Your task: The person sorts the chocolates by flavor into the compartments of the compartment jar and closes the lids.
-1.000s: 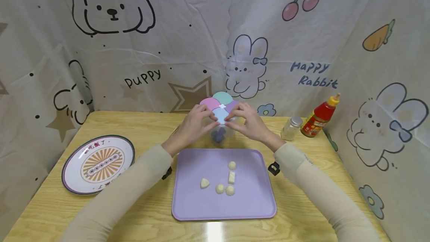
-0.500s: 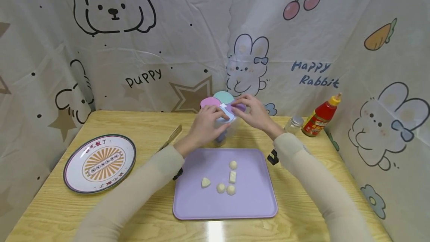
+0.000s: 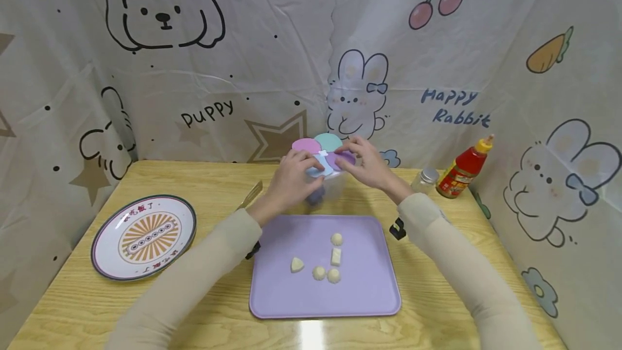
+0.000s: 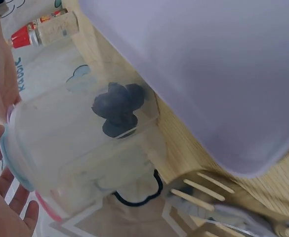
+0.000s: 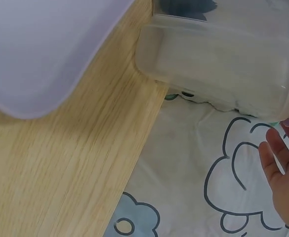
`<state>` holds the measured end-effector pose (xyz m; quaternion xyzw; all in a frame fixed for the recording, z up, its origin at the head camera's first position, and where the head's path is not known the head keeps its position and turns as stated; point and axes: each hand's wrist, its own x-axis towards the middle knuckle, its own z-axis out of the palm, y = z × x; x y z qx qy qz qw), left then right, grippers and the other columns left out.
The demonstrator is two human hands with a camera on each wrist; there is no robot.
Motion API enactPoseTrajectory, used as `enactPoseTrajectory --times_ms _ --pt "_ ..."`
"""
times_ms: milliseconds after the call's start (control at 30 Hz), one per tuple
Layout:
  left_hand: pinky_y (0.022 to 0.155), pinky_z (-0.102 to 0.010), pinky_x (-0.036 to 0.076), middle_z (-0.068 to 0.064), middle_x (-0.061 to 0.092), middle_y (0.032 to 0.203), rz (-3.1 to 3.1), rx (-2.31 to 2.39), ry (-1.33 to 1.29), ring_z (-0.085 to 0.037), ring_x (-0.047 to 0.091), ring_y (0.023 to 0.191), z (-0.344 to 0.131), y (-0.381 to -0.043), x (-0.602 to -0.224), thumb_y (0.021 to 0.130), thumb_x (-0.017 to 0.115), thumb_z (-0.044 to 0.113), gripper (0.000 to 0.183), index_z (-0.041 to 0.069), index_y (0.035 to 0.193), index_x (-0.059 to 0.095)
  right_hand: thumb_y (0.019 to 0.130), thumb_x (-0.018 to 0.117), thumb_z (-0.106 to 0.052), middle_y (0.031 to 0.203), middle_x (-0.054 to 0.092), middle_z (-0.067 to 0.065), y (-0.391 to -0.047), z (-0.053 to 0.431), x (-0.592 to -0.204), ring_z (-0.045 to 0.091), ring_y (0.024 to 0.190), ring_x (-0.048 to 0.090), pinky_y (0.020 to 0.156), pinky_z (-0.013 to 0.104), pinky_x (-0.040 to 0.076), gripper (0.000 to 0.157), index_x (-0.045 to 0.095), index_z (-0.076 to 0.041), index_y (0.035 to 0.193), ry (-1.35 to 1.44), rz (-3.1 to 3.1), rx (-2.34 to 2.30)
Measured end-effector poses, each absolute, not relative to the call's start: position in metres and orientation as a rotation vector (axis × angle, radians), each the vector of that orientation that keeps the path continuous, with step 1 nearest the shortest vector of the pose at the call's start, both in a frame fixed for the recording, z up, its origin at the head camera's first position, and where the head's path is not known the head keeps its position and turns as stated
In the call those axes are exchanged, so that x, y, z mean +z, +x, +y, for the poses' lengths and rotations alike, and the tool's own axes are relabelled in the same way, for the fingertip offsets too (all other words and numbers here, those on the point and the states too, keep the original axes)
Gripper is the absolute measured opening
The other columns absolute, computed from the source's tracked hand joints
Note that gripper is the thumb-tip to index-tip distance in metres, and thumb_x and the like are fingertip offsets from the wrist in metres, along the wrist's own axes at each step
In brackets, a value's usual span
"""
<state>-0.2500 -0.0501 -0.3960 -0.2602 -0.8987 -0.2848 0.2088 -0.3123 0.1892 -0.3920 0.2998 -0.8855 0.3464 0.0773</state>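
Note:
A clear plastic canister (image 4: 70, 143) with a petal-patterned top stands behind the tray; a dark clover-like shape (image 4: 118, 106) shows through its wall. Its top has pink (image 3: 305, 145), green (image 3: 328, 140), purple (image 3: 344, 161) and pale blue lids (image 3: 318, 169). My left hand (image 3: 290, 176) pinches the blue lid's front edge, index finger above and thumb below. The index finger and thumb of my right hand (image 3: 367, 166) rest on top of the purple lid. In the right wrist view that hand's other fingers (image 5: 281, 153) are stretched out beside the canister.
A lilac tray (image 3: 282, 298) in front holds several small cream-coloured pieces (image 3: 333, 275). To the left lie a patterned plate (image 3: 107, 247) and a slotted turner (image 4: 203, 190). At the right stand a glass shaker (image 3: 425, 180) and a red sauce bottle (image 3: 460, 172).
My right hand has moved from the blue lid's front edge to the purple lid. My left hand stays at the blue lid. The purple lid, which overlapped the blue one, now sits further right.

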Motion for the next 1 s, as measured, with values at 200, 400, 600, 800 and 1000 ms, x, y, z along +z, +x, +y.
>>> enactPoseTrajectory --times_ms 200,400,600,800,1000 --pt "0.095 -0.047 0.049 -0.008 0.073 0.112 -2.526 -0.808 -0.671 -0.031 0.061 0.109 -0.063 -0.251 -0.394 0.091 0.081 0.023 0.016 0.012 0.102 0.079 0.099 0.073 -0.027 0.119 0.058 0.012 -0.301 0.192 -0.391 0.029 0.111 0.056 0.096 0.051 0.049 0.030 0.074 -0.010 0.124 0.898 -2.661 0.998" --pt "0.098 -0.048 0.048 -0.008 0.073 0.116 -2.551 -0.847 -0.637 -0.032 0.060 0.114 -0.078 -0.255 -0.395 0.092 0.080 0.025 0.018 0.012 0.104 0.078 0.098 0.074 -0.029 0.117 0.060 0.011 -0.288 0.192 -0.390 0.033 0.111 0.056 0.092 0.041 0.042 0.031 0.076 -0.011 0.123 0.920 -2.635 0.930" --pt "0.101 -0.049 0.049 -0.010 0.072 0.120 -2.566 -0.889 -0.636 -0.033 0.059 0.114 -0.090 -0.261 -0.396 0.094 0.077 0.022 0.020 0.010 0.110 0.077 0.098 0.074 -0.033 0.116 0.061 0.009 -0.274 0.187 -0.389 0.027 0.106 0.056 0.088 0.040 0.045 0.032 0.077 -0.014 0.124 0.930 -2.627 0.783" --pt "0.104 -0.048 0.049 -0.012 0.071 0.126 -2.616 -0.912 -0.609 -0.034 0.059 0.117 -0.093 -0.264 -0.390 0.095 0.075 0.018 0.023 0.007 0.115 0.075 0.097 0.075 -0.032 0.112 0.063 0.008 -0.268 0.184 -0.387 0.028 0.105 0.057 0.086 0.040 0.047 0.032 0.078 -0.015 0.124 0.964 -2.603 0.719" --pt "0.104 -0.050 0.048 -0.014 0.071 0.121 -2.626 -0.865 -0.627 -0.035 0.060 0.117 -0.093 -0.263 -0.383 0.095 0.074 0.015 0.019 0.007 0.112 0.077 0.093 0.078 -0.031 0.111 0.071 0.007 -0.268 0.186 -0.383 0.028 0.108 0.062 0.088 0.045 0.052 0.030 0.080 -0.014 0.118 1.075 -2.500 0.544"
